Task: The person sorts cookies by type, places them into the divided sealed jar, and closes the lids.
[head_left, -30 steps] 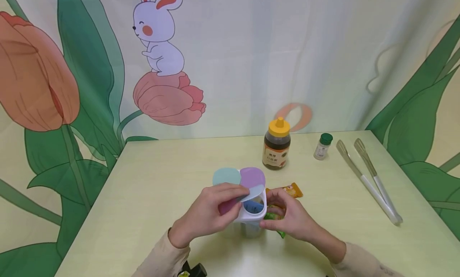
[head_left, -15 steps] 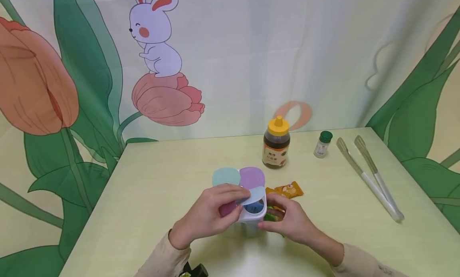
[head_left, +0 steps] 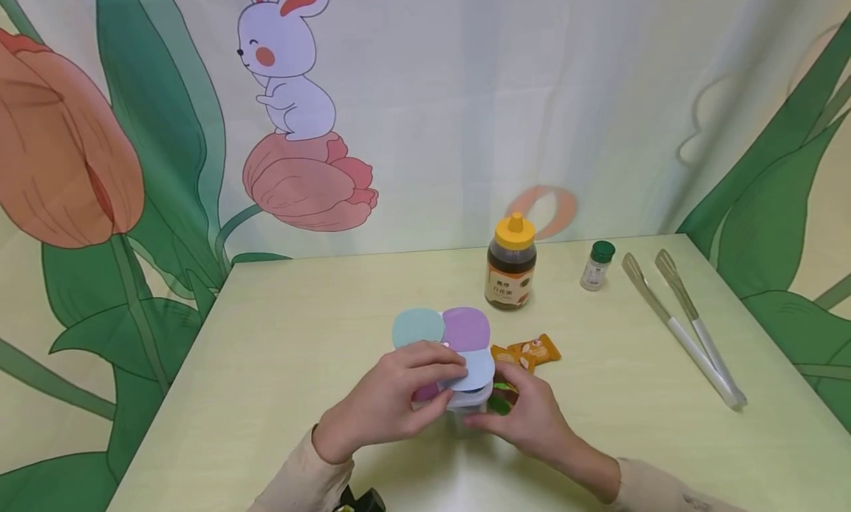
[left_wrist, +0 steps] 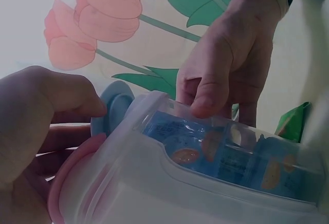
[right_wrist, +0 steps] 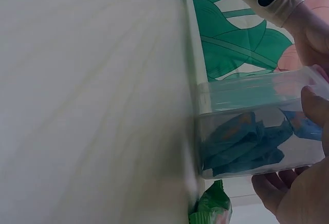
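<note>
Lidded Container Held by Both Hands, Light Blue Lid Not Fully Seated

The clear container [right_wrist: 241, 94] stands upright on the pale table [head_left: 299, 327], near the middle of its front half. Four coloured lids top it: teal [head_left: 417, 327] at far left, purple [head_left: 467, 329] at far right, pink [head_left: 425, 394] at near left and mostly covered, and the light blue lid [head_left: 477, 370] at near right. A dark gap shows beneath the light blue lid's front edge.

The left hand [head_left: 392, 390] has its fingers curled over the light blue lid, fingertips touching it and thumb set lower; the exact thumb contact cannot be told. The right hand [head_left: 538, 416] grips the container's right side, thumb on one face and fingers on another. Blue packets [right_wrist: 252, 142] lie inside, visible through the wall.

Just right of the container are orange packets [head_left: 537, 349] and a green packet [right_wrist: 216, 206]. Behind them stands a dark jar [head_left: 510, 275] with a yellow cap; farther right, a small bottle [head_left: 595, 272] with a green cap, then tongs [head_left: 698, 358], arms spread. A printed curtain [head_left: 432, 128] hangs behind the table.
</note>
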{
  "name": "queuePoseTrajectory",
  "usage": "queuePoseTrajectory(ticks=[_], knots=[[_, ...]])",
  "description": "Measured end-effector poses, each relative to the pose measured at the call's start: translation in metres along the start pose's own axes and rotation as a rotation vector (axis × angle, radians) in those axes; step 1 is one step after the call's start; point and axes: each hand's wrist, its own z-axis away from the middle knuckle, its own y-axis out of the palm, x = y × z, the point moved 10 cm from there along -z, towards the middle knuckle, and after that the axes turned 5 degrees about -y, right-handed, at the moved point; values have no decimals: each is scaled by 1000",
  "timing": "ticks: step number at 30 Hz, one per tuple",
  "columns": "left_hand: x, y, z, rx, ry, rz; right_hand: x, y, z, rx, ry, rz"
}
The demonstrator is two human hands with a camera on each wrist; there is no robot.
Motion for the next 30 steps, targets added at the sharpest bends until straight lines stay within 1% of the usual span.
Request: queuePoseTrajectory(ticks=[3,9,13,16,20,22,25,30], knots=[[-2,1,0,1,18,-17,0,1,0,-9,-9,27],[-4,4,0,22,46,-55,0,1,-1,-7,-1,55],[-8,5,0,32,78,-93,0,0,-1,-4,5,63],[-11,9,0,51,103,-152,1,0,-1,-2,8,68],[-17,16,1,84,128,-272,1,1,-1,0,-1,78],[-20,19,1,92,137,-317,1,1,-1,1,-6,86],[-23,20,1,91,146,-361,2,0,-1,1,-13,97],[-26,21,2,90,149,-402,4,0,-1,-1,-20,107]])
